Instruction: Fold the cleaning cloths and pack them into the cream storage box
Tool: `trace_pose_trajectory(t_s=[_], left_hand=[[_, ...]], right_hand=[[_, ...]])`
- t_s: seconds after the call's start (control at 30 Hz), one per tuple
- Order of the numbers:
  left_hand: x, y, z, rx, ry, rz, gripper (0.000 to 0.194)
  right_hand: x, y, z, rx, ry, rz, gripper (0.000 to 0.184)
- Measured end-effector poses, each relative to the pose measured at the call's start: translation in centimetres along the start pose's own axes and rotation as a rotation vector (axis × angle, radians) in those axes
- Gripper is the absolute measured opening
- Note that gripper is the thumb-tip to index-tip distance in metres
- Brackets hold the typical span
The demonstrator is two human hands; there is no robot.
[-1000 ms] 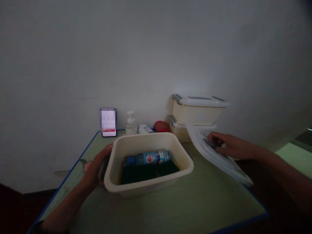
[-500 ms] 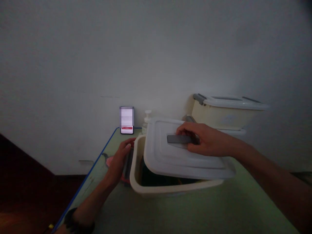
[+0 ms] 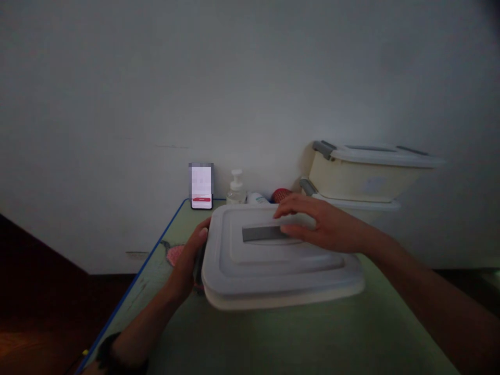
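Observation:
A cream storage box [image 3: 273, 304] sits on the green table in front of me, its white lid [image 3: 226, 260] resting over the top and covering the inside. A flat grey handle [image 3: 260, 234] is set in the middle of the lid. My left hand [image 3: 191, 250] grips the left side of the box, thumb near the rim; its other fingers are mostly hidden. Over the right end of the grey handle, my right hand [image 3: 312, 221] has its thumb and fingers apart, the thumb touching or just above the handle.
Two stacked storage boxes [image 3: 351, 179] stand at the back right by the wall. Behind the lid are a pump bottle [image 3: 236, 192], a white container [image 3: 257, 199] and a red patterned object [image 3: 282, 195]. A lit phone [image 3: 201, 185] leans on the wall. The table [image 3: 164, 291] has a blue edge.
The lid has come down and left from a tilted position, closing the gap that showed the dark inside. My right hand's fingers have loosened from the grey handle. My left hand stays at the box's side.

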State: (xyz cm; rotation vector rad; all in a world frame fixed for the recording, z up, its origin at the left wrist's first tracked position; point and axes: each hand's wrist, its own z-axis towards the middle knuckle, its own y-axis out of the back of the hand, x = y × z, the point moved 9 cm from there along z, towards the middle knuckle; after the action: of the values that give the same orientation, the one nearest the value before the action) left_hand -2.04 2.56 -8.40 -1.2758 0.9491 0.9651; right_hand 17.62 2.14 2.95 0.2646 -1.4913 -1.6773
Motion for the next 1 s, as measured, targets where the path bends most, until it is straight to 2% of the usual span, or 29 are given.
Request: trace_pose_trajectory(t_s=[0.1,0.17,0.23,0.3,0.4,0.53,0.77,1.0], left_hand=[[0.2,0.1,0.0,-0.007,0.026,0.034,0.049],[0.2,0.2,-0.1,-0.021,0.044,0.059,0.051],[0.3,0.2,-0.1,-0.036,0.054,0.056,0.053],[0.1,0.1,-0.1,-0.043,0.041,0.037,0.051],[-0.2,-0.2,-0.3,-0.034,0.012,0.029,0.054],[0.0,-0.3,-0.4,-0.028,0.044,0.025,0.058],[0.7,0.2,-0.1,-0.014,0.053,-0.043,0.055],[0.6,0.2,0.0,-0.057,0.064,-0.045,0.055]], right_hand=[[-3.8,1.8,-2.4,-0.183,-0.113,0.050,0.025],[-7.0,2.3,-4.7,-0.349,-0.246,0.210,0.029],[-10.0,1.1,-6.8,-0.491,-0.365,0.534,0.033],[-11.1,-0.9,-7.6,-0.509,-0.390,0.642,0.038],[-11.7,-3.1,-7.7,-0.553,-0.376,0.791,0.044],[-11.4,-4.6,-7.2,-0.596,-0.333,1.008,0.048],[-11.4,-5.3,-7.6,-0.682,-0.247,1.229,0.042],[-11.2,-5.6,-7.6,-0.662,-0.209,1.339,0.040]])
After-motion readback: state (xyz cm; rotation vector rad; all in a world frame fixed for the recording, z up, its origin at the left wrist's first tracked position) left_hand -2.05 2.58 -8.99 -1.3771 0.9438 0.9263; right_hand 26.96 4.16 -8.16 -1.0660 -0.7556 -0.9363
